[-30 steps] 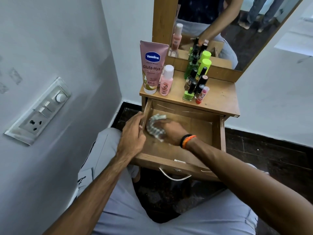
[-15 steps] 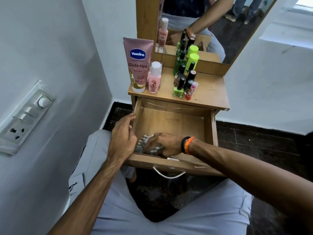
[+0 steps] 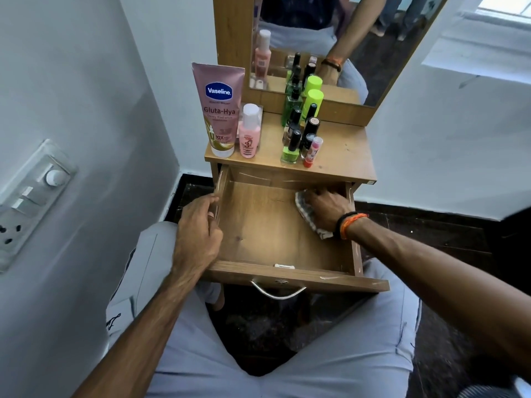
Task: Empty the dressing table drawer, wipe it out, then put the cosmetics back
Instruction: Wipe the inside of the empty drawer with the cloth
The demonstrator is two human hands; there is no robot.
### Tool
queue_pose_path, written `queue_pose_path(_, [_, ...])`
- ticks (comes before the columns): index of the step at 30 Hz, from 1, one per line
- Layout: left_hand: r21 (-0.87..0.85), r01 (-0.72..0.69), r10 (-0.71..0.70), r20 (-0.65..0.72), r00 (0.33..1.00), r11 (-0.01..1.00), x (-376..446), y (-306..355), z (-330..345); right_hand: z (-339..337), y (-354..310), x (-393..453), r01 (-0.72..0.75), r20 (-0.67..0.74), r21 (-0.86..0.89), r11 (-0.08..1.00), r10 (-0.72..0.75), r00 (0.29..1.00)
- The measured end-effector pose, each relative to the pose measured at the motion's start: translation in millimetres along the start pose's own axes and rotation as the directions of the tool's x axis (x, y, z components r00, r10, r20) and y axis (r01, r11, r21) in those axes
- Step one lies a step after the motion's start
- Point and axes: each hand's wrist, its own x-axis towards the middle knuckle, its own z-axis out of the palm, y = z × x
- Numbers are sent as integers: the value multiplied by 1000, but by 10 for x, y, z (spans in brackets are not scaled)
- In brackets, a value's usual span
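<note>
Head view: the drawer [image 3: 267, 234] of the dressing table [image 3: 344, 156] is pulled fully out toward the person. It is a shallow wooden box with a light brown grain floor, thin side walls and a curved metal handle [image 3: 278, 291] on its near front panel. Its long axis runs near to far, with the front panel facing the viewer.

A pale patterned cloth [image 3: 309, 215] lies on the drawer floor at the far right corner, against the right wall.

The right hand [image 3: 327, 206] rests on the cloth, palm down, fingers bent and pressed onto it with the tips pointing far-left. Black and orange bands [image 3: 349, 225] circle the wrist.

The left hand [image 3: 198, 234] grips the left wall of the drawer; the fingers are curled over its top edge, close together, with the thumb on the outside.

On the tabletop, far of the drawer, the cosmetics stand upright: a pink Vaseline tube [image 3: 219, 110] at far left, a small pink bottle [image 3: 250, 132] just beside it, and a cluster of nail polish bottles [image 3: 298, 133] near the centre, in front of the mirror [image 3: 359, 38].
</note>
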Motion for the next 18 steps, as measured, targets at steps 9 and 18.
queue_pose_path(9, [22,10,-10,11,1000,1000,12,-3,13,217,-386,-314,-48,81,303,952,24,996])
queue_pose_path(18, [21,4,-5,35,999,1000,13,-32,9,120,-495,73,-500,163,829,251,747,644])
